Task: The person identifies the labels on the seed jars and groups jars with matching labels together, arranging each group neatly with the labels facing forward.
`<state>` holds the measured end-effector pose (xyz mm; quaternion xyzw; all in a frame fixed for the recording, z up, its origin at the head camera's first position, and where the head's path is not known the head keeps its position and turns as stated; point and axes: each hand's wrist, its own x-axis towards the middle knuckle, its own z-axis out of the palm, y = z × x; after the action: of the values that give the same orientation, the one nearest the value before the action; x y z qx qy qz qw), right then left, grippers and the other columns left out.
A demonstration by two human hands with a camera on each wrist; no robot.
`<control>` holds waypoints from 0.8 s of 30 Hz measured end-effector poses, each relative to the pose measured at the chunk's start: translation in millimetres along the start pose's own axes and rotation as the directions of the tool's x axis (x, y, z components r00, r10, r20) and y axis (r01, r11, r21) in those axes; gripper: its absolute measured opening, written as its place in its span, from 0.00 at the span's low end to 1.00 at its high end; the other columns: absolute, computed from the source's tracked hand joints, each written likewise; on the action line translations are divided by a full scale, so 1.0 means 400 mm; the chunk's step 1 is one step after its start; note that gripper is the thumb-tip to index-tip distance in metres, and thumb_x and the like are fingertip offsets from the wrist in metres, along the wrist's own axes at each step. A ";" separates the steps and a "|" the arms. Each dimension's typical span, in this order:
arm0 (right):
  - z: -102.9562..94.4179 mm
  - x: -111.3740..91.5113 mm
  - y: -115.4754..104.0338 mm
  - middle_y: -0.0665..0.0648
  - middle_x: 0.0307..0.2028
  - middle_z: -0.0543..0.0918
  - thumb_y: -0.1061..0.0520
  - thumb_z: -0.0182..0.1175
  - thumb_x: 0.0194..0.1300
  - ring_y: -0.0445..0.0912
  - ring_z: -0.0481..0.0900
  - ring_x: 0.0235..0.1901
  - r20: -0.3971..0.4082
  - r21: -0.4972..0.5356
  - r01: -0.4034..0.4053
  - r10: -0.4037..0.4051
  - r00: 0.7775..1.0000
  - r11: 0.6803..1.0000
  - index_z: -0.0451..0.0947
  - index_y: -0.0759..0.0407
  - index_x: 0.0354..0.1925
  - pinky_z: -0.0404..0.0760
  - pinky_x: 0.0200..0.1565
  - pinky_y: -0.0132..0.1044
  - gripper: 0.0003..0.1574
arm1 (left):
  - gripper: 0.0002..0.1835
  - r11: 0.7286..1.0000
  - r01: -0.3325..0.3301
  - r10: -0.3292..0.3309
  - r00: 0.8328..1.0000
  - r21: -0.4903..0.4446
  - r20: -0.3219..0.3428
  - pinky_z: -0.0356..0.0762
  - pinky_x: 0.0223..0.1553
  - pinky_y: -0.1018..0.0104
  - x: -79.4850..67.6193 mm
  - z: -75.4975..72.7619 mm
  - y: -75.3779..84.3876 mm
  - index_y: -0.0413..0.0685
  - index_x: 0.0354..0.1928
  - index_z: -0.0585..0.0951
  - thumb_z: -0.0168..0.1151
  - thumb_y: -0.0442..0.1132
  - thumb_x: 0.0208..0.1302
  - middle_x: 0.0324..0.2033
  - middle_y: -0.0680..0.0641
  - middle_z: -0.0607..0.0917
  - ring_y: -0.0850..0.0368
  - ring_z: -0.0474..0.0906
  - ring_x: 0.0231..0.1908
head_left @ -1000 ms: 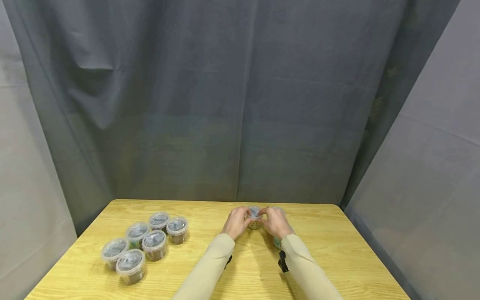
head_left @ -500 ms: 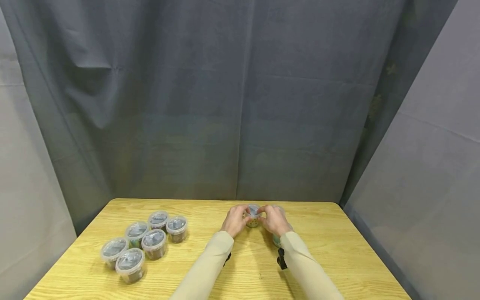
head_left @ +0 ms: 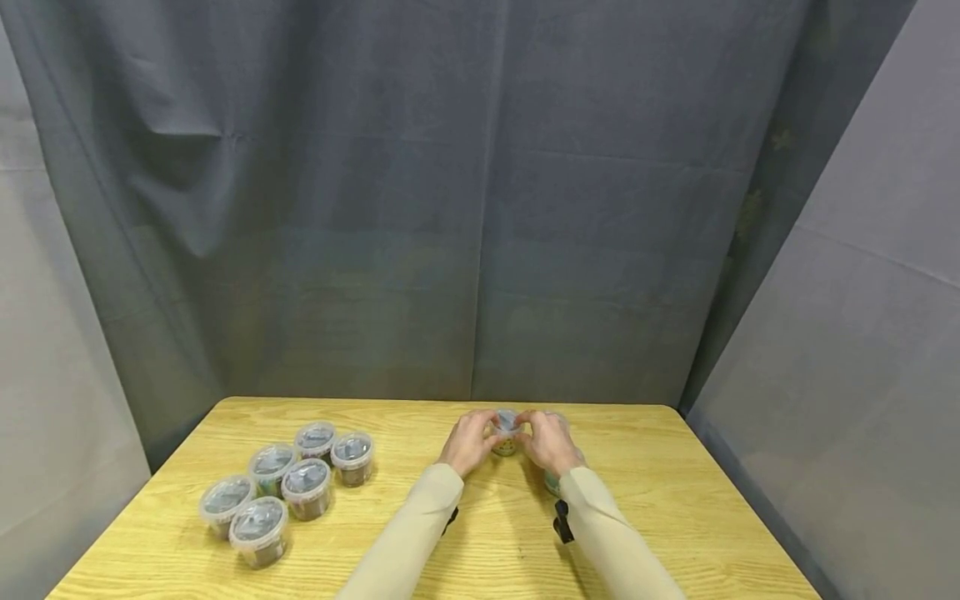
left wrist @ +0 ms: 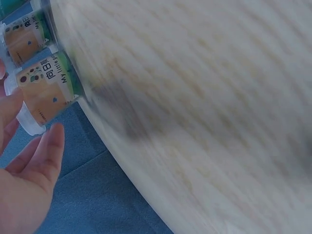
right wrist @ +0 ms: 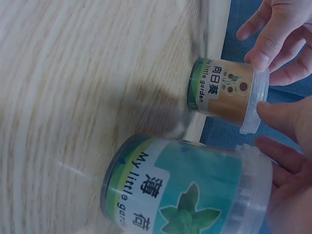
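Between my two hands, a small plastic tub (head_left: 506,447) with an orange sunflower label and a clear lid (right wrist: 255,103) stands near the table's far edge. My left hand (head_left: 468,442) grips the lid's rim from the left, its thumb on the near side. From the right, my right hand (head_left: 550,442) holds the same rim with thumb and fingers. A teal mint-label tub (right wrist: 195,187) stands close by the right hand, mostly covered by that hand in the head view. Another orange-label tub (left wrist: 25,41) shows beside the held one in the left wrist view.
Several lidded tubs stand grouped on the left of the wooden table (head_left: 405,533), among them a front tub (head_left: 260,533) and a back tub (head_left: 316,440). Dark grey curtain (head_left: 480,250) hangs behind the far edge, with paler cloth (head_left: 855,333) at the sides.
Both hands stay at the tub's lid with hardly any movement. The view shifts very slightly; the grouped tubs stay where they were.
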<state>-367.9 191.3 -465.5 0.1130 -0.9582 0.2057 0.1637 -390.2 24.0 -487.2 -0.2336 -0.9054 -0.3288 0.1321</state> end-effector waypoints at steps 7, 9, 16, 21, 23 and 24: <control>0.007 -0.009 -0.015 0.62 0.48 0.87 0.63 0.67 0.61 0.57 0.84 0.48 -0.048 0.071 0.020 -0.017 0.999 0.997 0.85 0.60 0.45 0.83 0.50 0.53 0.12 | 0.17 1.000 0.006 -0.006 1.000 -0.003 -0.018 0.80 0.54 0.50 -0.033 -0.033 -0.005 0.44 0.53 0.81 0.67 0.38 0.63 0.53 0.42 0.83 0.45 0.79 0.54; 0.010 -0.013 -0.022 0.61 0.49 0.86 0.63 0.66 0.62 0.57 0.84 0.48 -0.038 0.078 0.022 -0.019 0.999 0.997 0.84 0.60 0.47 0.84 0.49 0.52 0.13 | 0.17 1.000 0.018 -0.017 1.000 0.007 -0.026 0.80 0.54 0.51 -0.043 -0.044 -0.010 0.44 0.54 0.80 0.67 0.38 0.64 0.54 0.42 0.83 0.46 0.79 0.55; 0.031 -0.028 -0.061 0.60 0.51 0.85 0.65 0.65 0.62 0.52 0.86 0.41 -0.050 0.067 0.089 -0.086 0.995 0.994 0.83 0.60 0.49 0.87 0.40 0.43 0.15 | 0.16 0.997 0.062 -0.060 0.997 0.044 -0.046 0.81 0.52 0.52 -0.082 -0.097 -0.025 0.44 0.53 0.81 0.65 0.40 0.65 0.52 0.42 0.84 0.45 0.81 0.53; 0.052 -0.033 -0.100 0.59 0.48 0.85 0.65 0.66 0.62 0.50 0.86 0.39 -0.085 0.049 0.192 -0.187 0.979 0.980 0.84 0.60 0.46 0.86 0.37 0.38 0.13 | 0.13 0.994 0.103 -0.102 0.994 0.022 -0.051 0.82 0.51 0.50 -0.110 -0.137 -0.043 0.43 0.50 0.83 0.65 0.39 0.65 0.51 0.42 0.85 0.44 0.81 0.53; 0.056 -0.037 -0.118 0.58 0.48 0.86 0.64 0.66 0.62 0.50 0.86 0.39 -0.078 0.050 0.214 -0.210 0.975 0.975 0.84 0.59 0.46 0.86 0.37 0.37 0.12 | 0.12 0.994 0.102 -0.100 0.993 0.031 -0.059 0.82 0.50 0.50 -0.121 -0.154 -0.049 0.43 0.48 0.84 0.65 0.39 0.65 0.50 0.42 0.86 0.45 0.81 0.52; 0.059 -0.039 -0.127 0.58 0.48 0.86 0.64 0.66 0.62 0.50 0.86 0.41 -0.074 0.051 0.223 -0.219 0.973 0.973 0.84 0.59 0.46 0.86 0.38 0.38 0.12 | 0.12 0.994 0.103 -0.101 0.993 0.040 -0.062 0.82 0.49 0.51 -0.127 -0.162 -0.052 0.43 0.47 0.84 0.65 0.40 0.65 0.49 0.42 0.86 0.45 0.82 0.51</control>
<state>-345.4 138.4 -473.4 0.2169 -0.9270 0.2181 0.2145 -352.0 -49.8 -469.6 -0.1742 -0.9187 -0.3225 0.1474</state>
